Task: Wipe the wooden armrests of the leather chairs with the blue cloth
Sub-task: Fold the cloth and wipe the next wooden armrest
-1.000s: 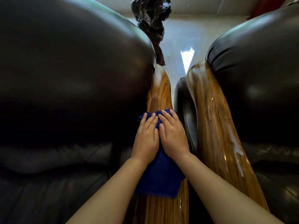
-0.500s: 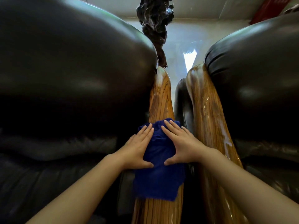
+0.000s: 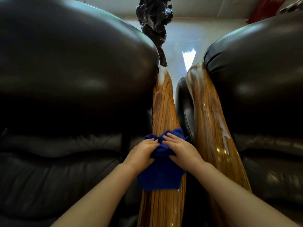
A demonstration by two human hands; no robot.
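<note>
Head view: both hands press the blue cloth (image 3: 161,171) onto the left chair's wooden armrest (image 3: 163,104). Half a second back the fingers were splayed flat; now the left hand (image 3: 142,153) and right hand (image 3: 182,149) curl inward, bunching cloth between thumbs and fingers. Right of that armrest, across a narrow gap, runs the second armrest (image 3: 211,128), glossy with a pale smear. Dark leather cushions (image 3: 73,71) flank both. Beyond the armrest's far end stands a dark gnarled carving (image 3: 154,18) on a pale shiny floor (image 3: 178,46).
</note>
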